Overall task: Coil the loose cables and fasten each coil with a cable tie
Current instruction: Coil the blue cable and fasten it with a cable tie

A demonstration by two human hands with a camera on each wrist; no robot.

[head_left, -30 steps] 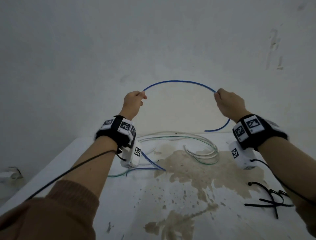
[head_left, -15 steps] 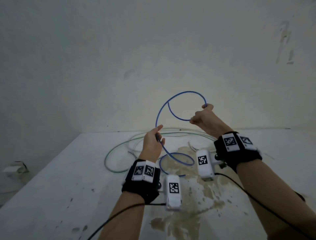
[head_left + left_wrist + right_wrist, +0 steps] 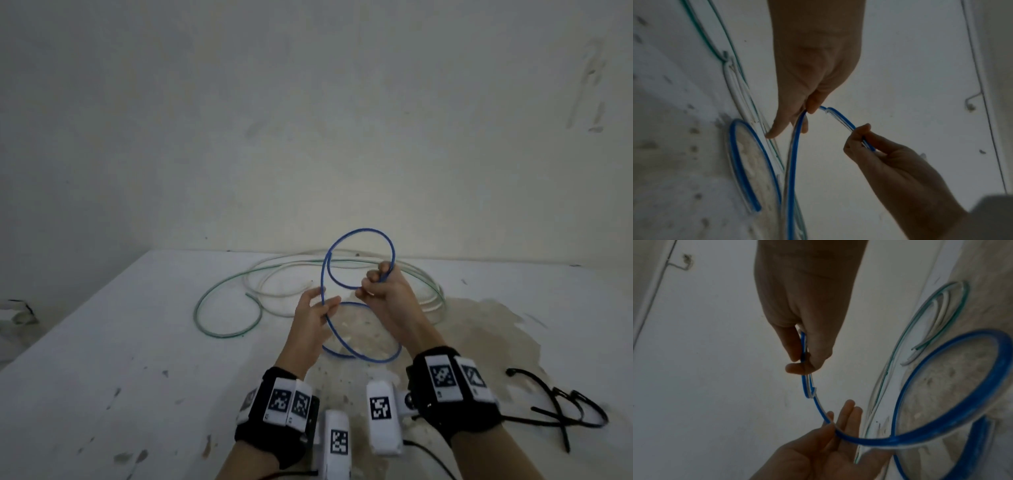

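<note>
A thin blue cable (image 3: 323,274) is partly wound into upright loops above the white table (image 3: 137,342), and its tail curls on the tabletop below. My right hand (image 3: 375,281) pinches the gathered loops at their lower right side. The right wrist view shows two blue strands together in that pinch (image 3: 803,363). Just to the left and lower, my left hand (image 3: 327,298) holds the running strand between thumb and fingers. In the left wrist view the blue cable (image 3: 792,162) drops from the left hand (image 3: 807,112) and arcs across to the right hand (image 3: 863,138).
Loose green and white cables (image 3: 196,313) sprawl across the table's far half, behind the hands. A small heap of black cable ties (image 3: 556,399) lies at the near right. A brown stain (image 3: 479,325) covers the table's middle right. A bare wall rises right behind the table.
Both hands have come down and close together. The wide blue arc held between them a second ago is now small stacked loops gathered in the right hand.
</note>
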